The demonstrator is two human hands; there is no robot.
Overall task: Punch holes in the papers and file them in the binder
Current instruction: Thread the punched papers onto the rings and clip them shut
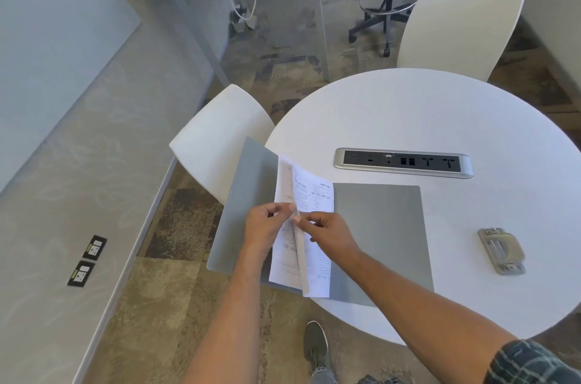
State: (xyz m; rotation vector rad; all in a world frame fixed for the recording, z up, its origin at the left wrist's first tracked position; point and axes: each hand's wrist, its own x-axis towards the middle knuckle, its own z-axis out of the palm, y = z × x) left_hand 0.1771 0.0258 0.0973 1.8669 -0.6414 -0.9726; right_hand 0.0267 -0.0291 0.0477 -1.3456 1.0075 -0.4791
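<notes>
Person is standing at a round white table (408,107) w/ a grey binder (380,226) lying open, right cover flat on the tabletop, left cover hanging past the table edge over the floor, beside a white chair (217,138). The papers (309,192) are sitting along the binder's spine, sheets curling up at the fold. Left hand (267,223) is pinching the left sheets, thumb & fingertips together on the paper edge; right hand (330,232) is doing the same on the right sheets, fingers closed on them near mid-spine. The hole punch (501,251) is resting well apart on the right, untouched by either hand. Judging by this, the step in hand is seating the sheets on the fastener; can't tell if holes are already there, too small. To do it well: be keeping edges squared, easing one sheet at a time, & supporting the overhanging cover so the binder isn't tipping off. A power strip (402,162) is sitting further back, clear of the work.
</notes>
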